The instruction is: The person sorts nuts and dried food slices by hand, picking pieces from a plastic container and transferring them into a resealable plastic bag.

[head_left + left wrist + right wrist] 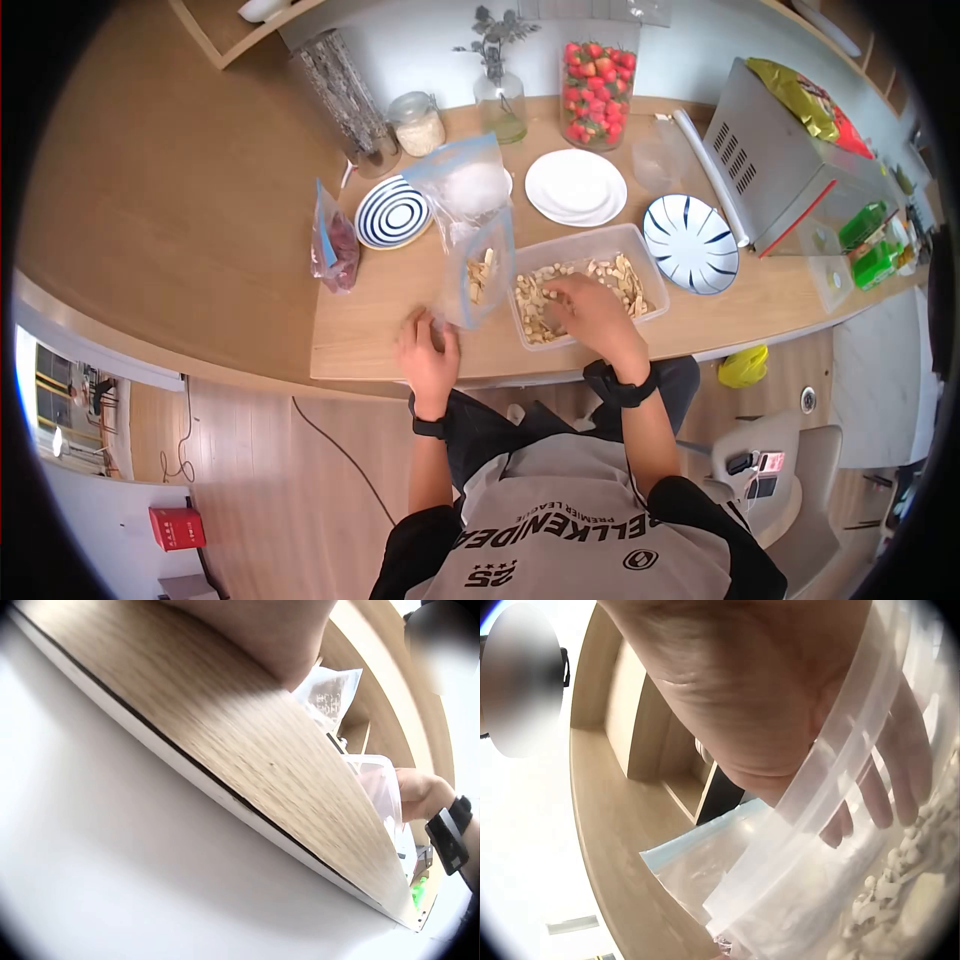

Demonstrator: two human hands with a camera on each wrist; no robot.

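Note:
My right hand point(600, 315) reaches over the near wall of a clear plastic tub point(645, 243), its fingers hanging down at pale dried pieces point(625, 283). In the right wrist view the fingers point(877, 796) are mostly straight, partly seen through the tub's wall. My left hand point(430, 355) rests at the table's front edge, fingers loosely bent, slightly blurred. Right beside it stands a clear zip bag point(490, 240) with a blue seal and some of the same pieces inside. The left wrist view shows only the heel of this hand point(262, 637); its fingertips are hidden there.
Another zip bag point(470, 185) lies behind. A bag of dark reddish contents point(335, 250) and a blue-striped plate point(393, 212) are left. White plates point(575, 188), a blue-lined bowl point(690, 245), a strawberry container point(597, 95), a vase point(500, 105) and a grey appliance point(775, 150) stand behind and right.

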